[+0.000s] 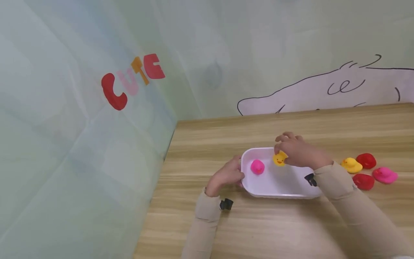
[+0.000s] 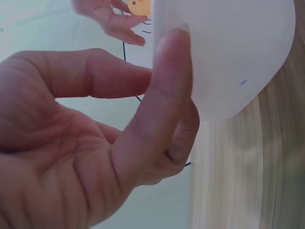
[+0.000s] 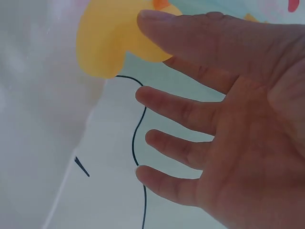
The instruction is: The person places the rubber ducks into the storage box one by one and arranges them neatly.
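Observation:
A white plastic tray (image 1: 278, 196) stands on the table, its left end pinched between the thumb and fingers of my left hand (image 1: 228, 172). The left wrist view shows that hand (image 2: 109, 124) on the rim, beside the tray's outer wall (image 2: 228, 52). Inside the tray, toward the left, sits a pink rubber duck (image 1: 257, 167). My right hand (image 1: 297, 150) is over the tray and pinches a yellow rubber duck (image 1: 279, 158) with thumb and forefinger. From the right wrist, the other fingers of that hand (image 3: 228, 114) are spread away from the duck (image 3: 102, 38).
Right of the tray, on the wooden table (image 1: 207, 144), lie another yellow duck (image 1: 352, 165), a red duck (image 1: 366, 160), a second red one (image 1: 363, 181) and a pink duck (image 1: 385, 175). Printed cloth walls (image 1: 207, 72) border the table at the left and back.

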A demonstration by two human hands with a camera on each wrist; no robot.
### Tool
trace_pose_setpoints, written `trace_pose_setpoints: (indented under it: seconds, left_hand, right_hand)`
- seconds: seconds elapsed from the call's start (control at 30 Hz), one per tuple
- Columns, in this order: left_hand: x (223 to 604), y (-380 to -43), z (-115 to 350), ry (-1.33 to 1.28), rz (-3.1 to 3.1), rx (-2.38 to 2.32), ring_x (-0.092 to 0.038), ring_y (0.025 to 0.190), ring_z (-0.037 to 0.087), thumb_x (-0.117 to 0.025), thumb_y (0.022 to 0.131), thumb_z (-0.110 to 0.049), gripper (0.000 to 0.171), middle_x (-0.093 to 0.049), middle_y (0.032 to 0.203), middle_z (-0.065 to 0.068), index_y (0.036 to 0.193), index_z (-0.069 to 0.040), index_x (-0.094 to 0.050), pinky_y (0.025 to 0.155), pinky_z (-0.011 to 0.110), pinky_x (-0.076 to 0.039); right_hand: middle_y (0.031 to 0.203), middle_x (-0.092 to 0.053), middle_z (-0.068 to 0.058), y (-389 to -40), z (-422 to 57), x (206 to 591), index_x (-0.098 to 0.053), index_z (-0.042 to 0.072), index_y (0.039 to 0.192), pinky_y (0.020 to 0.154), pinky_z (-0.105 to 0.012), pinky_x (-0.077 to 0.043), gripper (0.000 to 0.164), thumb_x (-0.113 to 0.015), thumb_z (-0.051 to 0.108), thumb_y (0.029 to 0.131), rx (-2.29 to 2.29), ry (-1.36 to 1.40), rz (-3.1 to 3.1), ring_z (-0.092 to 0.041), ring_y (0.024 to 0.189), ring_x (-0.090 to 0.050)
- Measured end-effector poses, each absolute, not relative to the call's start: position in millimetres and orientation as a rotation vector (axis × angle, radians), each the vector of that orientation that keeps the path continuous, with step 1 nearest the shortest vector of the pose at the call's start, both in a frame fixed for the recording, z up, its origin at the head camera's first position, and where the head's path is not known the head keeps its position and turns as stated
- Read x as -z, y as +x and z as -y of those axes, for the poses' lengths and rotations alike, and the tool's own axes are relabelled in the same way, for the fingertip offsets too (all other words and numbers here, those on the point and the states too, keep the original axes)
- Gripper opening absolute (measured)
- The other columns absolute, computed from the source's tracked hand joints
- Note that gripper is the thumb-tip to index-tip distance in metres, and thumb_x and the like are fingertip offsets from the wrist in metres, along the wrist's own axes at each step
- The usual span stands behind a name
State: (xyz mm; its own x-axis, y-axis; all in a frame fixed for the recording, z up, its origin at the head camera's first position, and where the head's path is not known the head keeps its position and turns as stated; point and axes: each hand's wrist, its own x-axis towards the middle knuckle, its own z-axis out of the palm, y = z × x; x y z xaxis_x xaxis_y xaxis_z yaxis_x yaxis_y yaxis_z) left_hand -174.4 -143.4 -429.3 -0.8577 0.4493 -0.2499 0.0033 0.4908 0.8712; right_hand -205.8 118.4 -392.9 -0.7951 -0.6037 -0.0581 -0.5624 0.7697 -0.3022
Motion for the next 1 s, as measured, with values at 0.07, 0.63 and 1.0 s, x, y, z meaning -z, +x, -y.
trace_pose_setpoints:
  seconds: [0.07, 0.63, 1.0]
  left_hand:
    - [430, -174, 143, 0.385, -2.302, -1.333, -0.059, 0.055, 0.019, -0.053, 0.073, 0.018, 0.071, -0.063, 0.095, 0.032, 0.142, 0.016, -0.034, 0.057, 0.046, -0.063]
    - [426, -175, 143, 0.444, -2.347, -1.332, -0.060, 0.070, 0.025, -0.054, 0.072, 0.019, 0.061, -0.044, 0.124, 0.031, 0.132, 0.017, -0.043, 0.056, 0.046, -0.063]
    - [426, -176, 139, 0.357, -2.338, -1.329, -0.061, 0.061, 0.025, -0.054, 0.075, 0.023, 0.069, -0.055, 0.111, 0.034, 0.140, 0.016, -0.032, 0.056, 0.045, -0.063]
  right_hand:
    - [0.135, -0.054, -0.028, -207, -115, 398, -0.074, 0.012, 0.099, 0.104, -0.077, -0.032, 0.029, -0.080, -0.007, 0.078, 0.408, -0.937, -2.804, -0.054, 0.131, -0.036]
    - [0.123, -0.055, -0.026, -212, -97, 433, -0.072, 0.014, 0.089, 0.097, -0.073, -0.038, 0.033, -0.076, -0.015, 0.073, 0.409, -0.981, -2.814, -0.050, 0.121, -0.041]
    - [0.134, -0.052, -0.029, -206, -101, 429, -0.071, 0.009, 0.110, 0.102, -0.076, -0.034, 0.043, -0.081, -0.011, 0.073, 0.456, -0.966, -2.852, -0.054, 0.130, -0.036]
